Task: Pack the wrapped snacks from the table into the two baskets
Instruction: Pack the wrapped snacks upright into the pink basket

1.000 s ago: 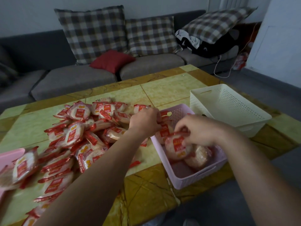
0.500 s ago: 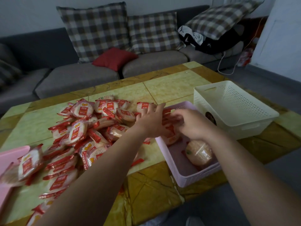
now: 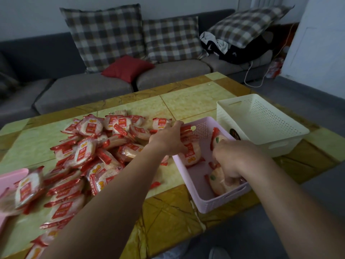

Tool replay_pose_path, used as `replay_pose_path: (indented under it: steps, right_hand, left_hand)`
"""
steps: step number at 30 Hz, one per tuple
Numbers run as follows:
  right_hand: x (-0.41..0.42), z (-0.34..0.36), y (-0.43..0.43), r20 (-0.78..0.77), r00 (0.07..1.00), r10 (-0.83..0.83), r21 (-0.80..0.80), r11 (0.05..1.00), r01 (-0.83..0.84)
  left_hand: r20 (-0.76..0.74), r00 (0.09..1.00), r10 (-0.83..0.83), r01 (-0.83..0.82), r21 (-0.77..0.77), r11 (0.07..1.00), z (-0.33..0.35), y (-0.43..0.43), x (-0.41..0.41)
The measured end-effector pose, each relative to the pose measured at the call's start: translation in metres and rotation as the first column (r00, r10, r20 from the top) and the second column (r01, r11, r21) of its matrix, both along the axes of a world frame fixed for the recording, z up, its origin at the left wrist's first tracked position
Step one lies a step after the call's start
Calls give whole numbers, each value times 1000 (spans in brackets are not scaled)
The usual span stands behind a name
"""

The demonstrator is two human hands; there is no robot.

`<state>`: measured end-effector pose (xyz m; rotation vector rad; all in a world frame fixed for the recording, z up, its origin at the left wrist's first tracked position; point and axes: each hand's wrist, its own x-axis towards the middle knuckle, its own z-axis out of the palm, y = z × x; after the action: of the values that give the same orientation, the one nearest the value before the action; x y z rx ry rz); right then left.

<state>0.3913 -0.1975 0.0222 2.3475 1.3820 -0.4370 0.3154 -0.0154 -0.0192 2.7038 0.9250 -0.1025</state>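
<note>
The right hand (image 3: pixel 233 159) curls its fingers on a snack (image 3: pixel 216 182) inside the pink basket (image 3: pixel 211 204). The left hand's (image 3: pixel 166 142) hold cannot be told. The snack looks light, slippery and brittle, so it is best pinched at the wrapper edge.

Δ vs 0.5 s ago: R hand (image 3: pixel 233 159) has gone from the 11 o'clock corner of the pink basket (image 3: pixel 220 203) to its 5 o'clock corner. Its fingers are now curled down onto the near snack (image 3: pixel 216 182).
L hand (image 3: pixel 168 141) has pulled back to the 10 o'clock rim, fingers less spread.
New in basket: leaning snack (image 3: pixel 192 156) at 9 o'clock wall, touching L hand; upright snack (image 3: pixel 217 140) at approx. 1 o'clock wall.
Vs 1 s ago: R hand no longer holds a snack above the basket.
</note>
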Motion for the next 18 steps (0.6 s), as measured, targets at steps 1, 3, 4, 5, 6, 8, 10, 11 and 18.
replay_pose_path:
  steps: [1, 3, 4, 5, 6, 8, 10, 11, 18]
  right_hand:
    - [-2, 0, -1, 23, 999, 22, -22, 1000, -21]
    - [-6, 0, -3, 37, 999, 35, -34, 999, -34]
    - [-7, 0, -4, 24, 999, 30, -22, 999, -30]
    - [-7, 0, -5, -2, 1000, 25, -10, 1000, -25]
    - [-5, -1, -6, -41, 999, 17, 5, 1000, -17]
    - [3, -5, -8, -159, 987, -7, 61, 998, 17]
    - [14, -12, -9, -321, 945, -59, 156, 981, 115]
    - [19, -15, -9, -392, 916, -84, 203, 964, 175]
    - [18, -21, 16, -754, 621, -215, 409, 585, 700]
  left_hand:
    - [-3, 1000, 1, -1, 10, 1000, 0, -1, 0]
    - [-5, 1000, 5, -5, 22, 1000, 0, -1, 0]
    - [-5, 1000, 8, -8, 21, 1000, 0, -2, 0]
    - [0, 1000, 9, -9, 20, 1000, -1, -1, 0]
    - [4, 1000, 9, -10, 20, 1000, -1, -1, 0]
    - [12, 1000, 9, -9, 12, 1000, -1, -2, 0]
    - [23, 1000, 10, -10, -2, 1000, -2, -1, 1]
    - [32, 999, 12, -12, -5, 1000, -3, 0, 1]
    - [106, 994, 39, -32, -60, 998, -7, 2, -2]
